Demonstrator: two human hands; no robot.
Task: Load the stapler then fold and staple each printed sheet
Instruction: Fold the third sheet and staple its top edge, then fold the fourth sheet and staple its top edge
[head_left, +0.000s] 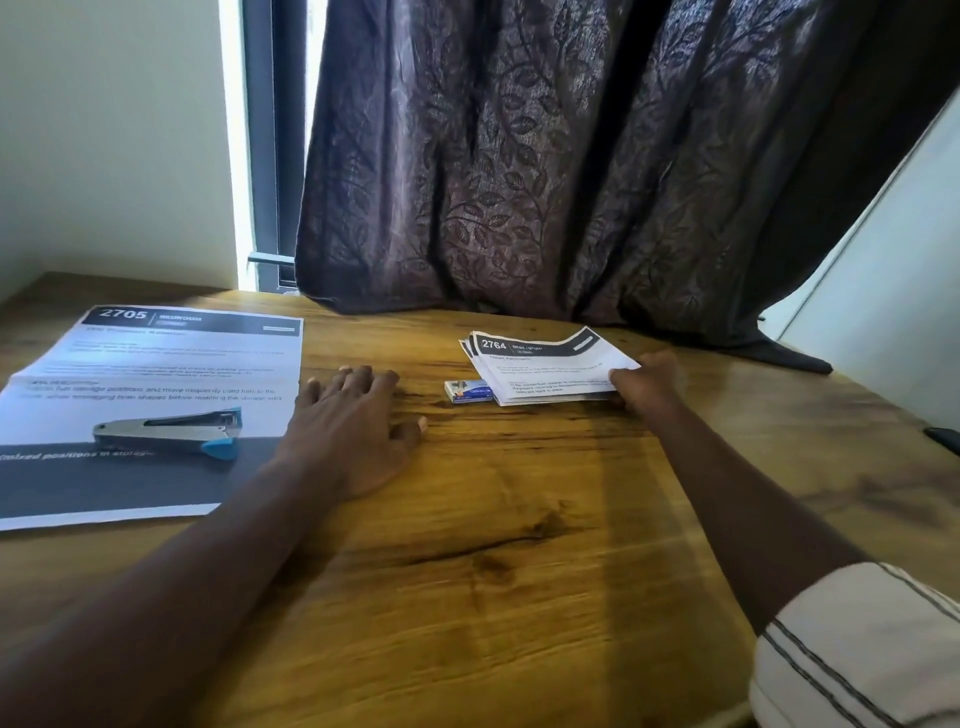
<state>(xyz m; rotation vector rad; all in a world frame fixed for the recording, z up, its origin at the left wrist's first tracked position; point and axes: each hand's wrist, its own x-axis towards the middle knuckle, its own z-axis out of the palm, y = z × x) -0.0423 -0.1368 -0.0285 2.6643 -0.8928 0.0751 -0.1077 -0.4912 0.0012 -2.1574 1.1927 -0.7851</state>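
Sleeve is seen lower right. Sheets are pinched by right hand; left hand is laid flat, empty, on table.

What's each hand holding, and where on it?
Right hand pinches the paper stack at its right edge. Left hand lies flat on the table, holding nothing.

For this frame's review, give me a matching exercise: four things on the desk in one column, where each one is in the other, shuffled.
1 stapler
2 staple box
3 folded stack
4 left hand

A palm down on the bare table
B held at its edge by the right hand
C lying on the unfolded sheet
D on the table, just left of the folded stack

Pairs: 1-C, 2-D, 3-B, 4-A
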